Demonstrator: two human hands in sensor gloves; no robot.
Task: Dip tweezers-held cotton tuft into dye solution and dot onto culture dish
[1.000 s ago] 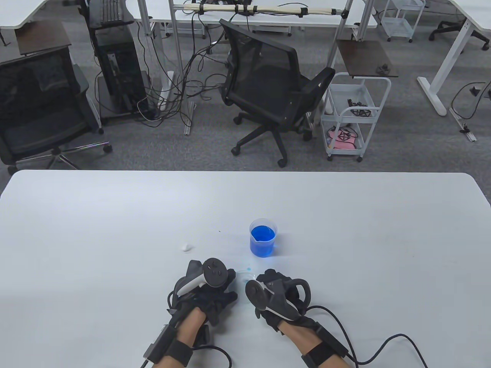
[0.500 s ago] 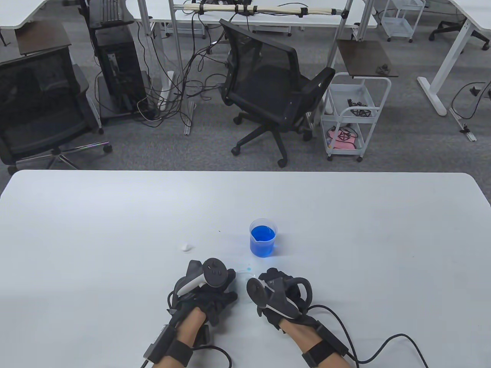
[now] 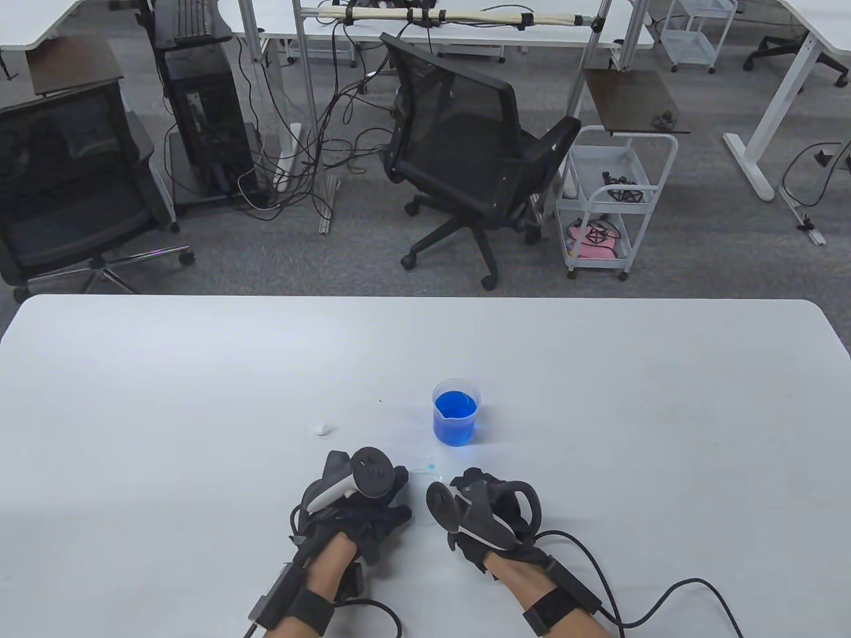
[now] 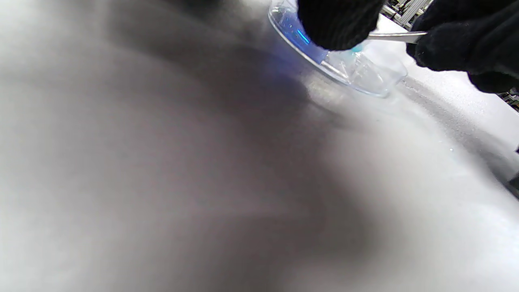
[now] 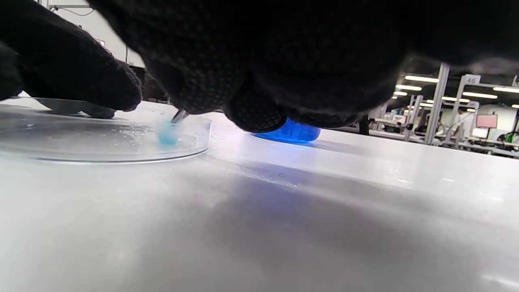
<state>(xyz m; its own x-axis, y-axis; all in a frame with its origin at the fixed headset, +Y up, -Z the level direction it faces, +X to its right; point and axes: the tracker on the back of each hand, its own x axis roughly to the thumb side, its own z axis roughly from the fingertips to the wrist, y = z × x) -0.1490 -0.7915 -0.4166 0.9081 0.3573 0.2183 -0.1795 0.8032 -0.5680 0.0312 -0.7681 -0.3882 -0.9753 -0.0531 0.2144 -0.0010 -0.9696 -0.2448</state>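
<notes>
Office floor behind, chairs and carts; white table [image 3: 199, 372] in front carries everything. Going left to right: a spare white cotton tuft [image 3: 323, 428] lies loose on the table, well apart from the dish. Left hand [image 3: 359, 505] rests at the near edge, fingers curled down onto the table beside the culture dish [image 3: 425, 473]; in the left wrist view one fingertip [image 4: 336, 24] sits at the dish rim, seemingly steadying it, but whether it actually presses or grips cannot be told. Dish is clear, shallow, lying flat between the two hands. Right hand [image 3: 488, 515] pinches metal tweezers [image 4: 395, 36]; the right wrist view shows the tip coming out below the fingers with a blue-stained cotton tuft [image 5: 167, 134] down inside the dish, touching or just above its floor, cannot tell which. Beaker of blue dye solution [image 3: 455, 411] stands upright beyond the hands, near the dish.

Handling judgement: the wet tuft is soft, very light, likely to slip off the tips if the pinch relaxes, so hold tweezers mid-shaft with steady squeeze. Dish looks light, smooth plastic or glass, probably slides on the slick table; steady it at the rim, not the floor. Beaker is fairly full and tippable; keep the wrist clear of it.
</notes>
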